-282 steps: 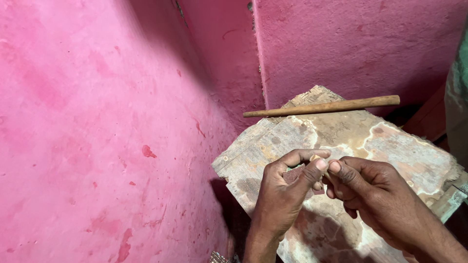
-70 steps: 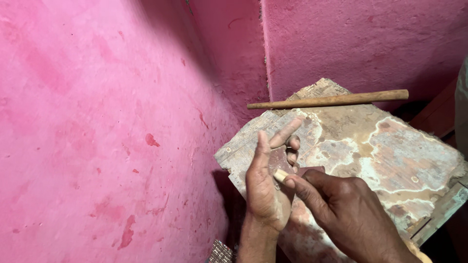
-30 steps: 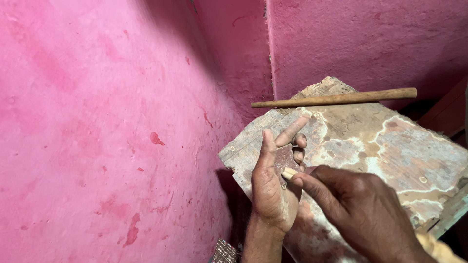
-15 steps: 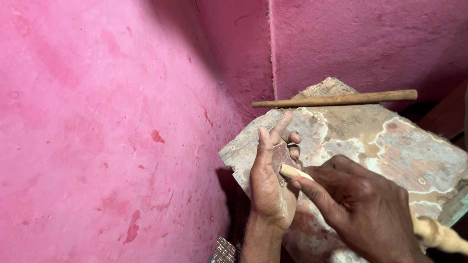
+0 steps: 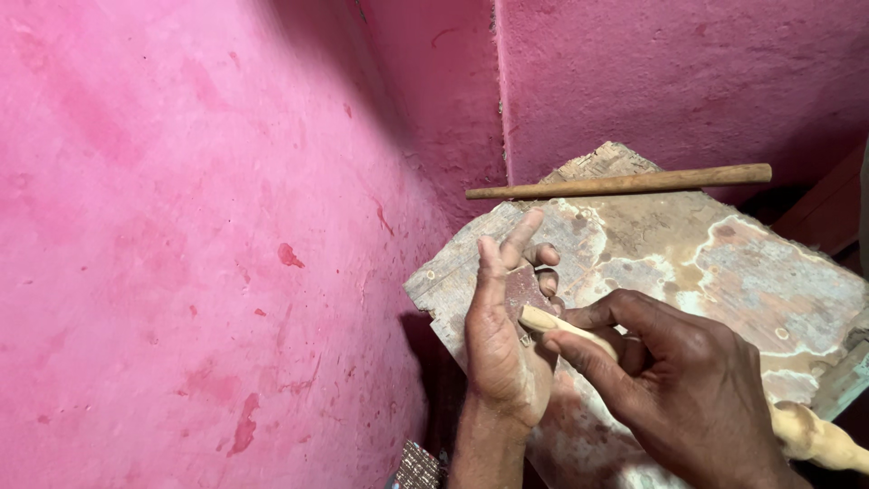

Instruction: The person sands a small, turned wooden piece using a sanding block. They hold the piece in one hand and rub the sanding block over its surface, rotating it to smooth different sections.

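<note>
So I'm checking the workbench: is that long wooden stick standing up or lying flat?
Lying flat. The wooden stick rests lengthwise across the far end of the worn board, near the pink wall.

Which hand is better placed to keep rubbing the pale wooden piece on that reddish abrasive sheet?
Probably the right hand: it grips the slim pale wooden piece, whose tip sits against the small reddish-brown abrasive sheet. The left hand stands upright and cups that sheet, so it serves as backing.
</note>
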